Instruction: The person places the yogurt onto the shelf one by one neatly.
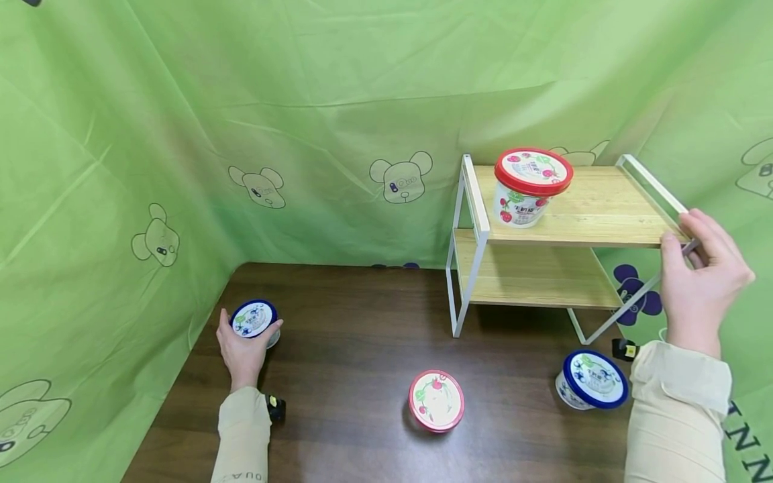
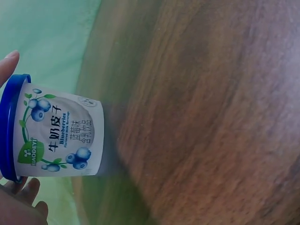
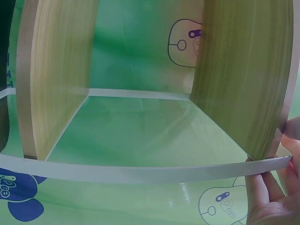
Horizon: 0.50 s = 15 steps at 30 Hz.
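Note:
At the left of the table, my left hand [image 1: 243,354] grips a white cup with a blue lid [image 1: 253,318], thumb and fingers on either side of the lid. The left wrist view shows blueberries printed on this blueberry milk cup [image 2: 61,133]; whether its base touches the table is unclear. My right hand [image 1: 703,275] holds the front right corner of a two-tier wooden shelf [image 1: 616,208] with a white metal frame. In the right wrist view, fingers [image 3: 260,192] are bent around the corner of the upper board [image 3: 243,79].
A red-lidded strawberry cup [image 1: 525,191] stands on the shelf's upper board, at its left. Another red-lidded cup [image 1: 436,401] is on the dark wooden table [image 1: 350,335]. A second blue-lidded cup [image 1: 592,381] sits tilted near my right sleeve. Green cloth [image 1: 338,87] hangs behind.

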Motion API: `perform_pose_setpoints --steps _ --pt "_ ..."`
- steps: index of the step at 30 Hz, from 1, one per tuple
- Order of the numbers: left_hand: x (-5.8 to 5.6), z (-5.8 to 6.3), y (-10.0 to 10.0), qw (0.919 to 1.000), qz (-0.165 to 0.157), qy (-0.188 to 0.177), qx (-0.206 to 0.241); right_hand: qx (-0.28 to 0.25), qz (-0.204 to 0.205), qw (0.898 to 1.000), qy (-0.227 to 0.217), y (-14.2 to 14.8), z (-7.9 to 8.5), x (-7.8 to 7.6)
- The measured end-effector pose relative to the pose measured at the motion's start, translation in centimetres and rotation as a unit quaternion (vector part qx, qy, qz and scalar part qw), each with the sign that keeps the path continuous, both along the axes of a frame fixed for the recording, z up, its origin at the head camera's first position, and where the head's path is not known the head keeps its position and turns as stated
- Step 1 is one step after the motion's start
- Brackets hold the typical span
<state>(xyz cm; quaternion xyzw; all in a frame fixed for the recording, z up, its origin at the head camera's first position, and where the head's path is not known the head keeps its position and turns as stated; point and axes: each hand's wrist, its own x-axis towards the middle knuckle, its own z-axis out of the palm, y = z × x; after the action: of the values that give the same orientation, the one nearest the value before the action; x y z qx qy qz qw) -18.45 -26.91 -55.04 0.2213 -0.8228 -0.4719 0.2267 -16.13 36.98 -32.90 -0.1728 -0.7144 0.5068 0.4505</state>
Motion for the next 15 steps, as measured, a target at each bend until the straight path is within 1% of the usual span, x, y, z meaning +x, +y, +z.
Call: perform_pose_setpoints --steps 6,12,15 --pt "0.03 -0.58 0.04 0.9998 -0.007 -0.006 0.016 -0.014 0.008 1.0 0.01 -0.1 0.09 0.08" --pt "0.12 -0.67 0.16 0.9996 0.009 0.004 0.027 -0.006 0.005 1.0 0.008 -0.11 0.02 0.04" --pt "0.14 -0.66 0.24 0.9989 0.021 0.0 0.042 0.0 0.002 1.0 0.004 -0.15 -0.01 0.07"
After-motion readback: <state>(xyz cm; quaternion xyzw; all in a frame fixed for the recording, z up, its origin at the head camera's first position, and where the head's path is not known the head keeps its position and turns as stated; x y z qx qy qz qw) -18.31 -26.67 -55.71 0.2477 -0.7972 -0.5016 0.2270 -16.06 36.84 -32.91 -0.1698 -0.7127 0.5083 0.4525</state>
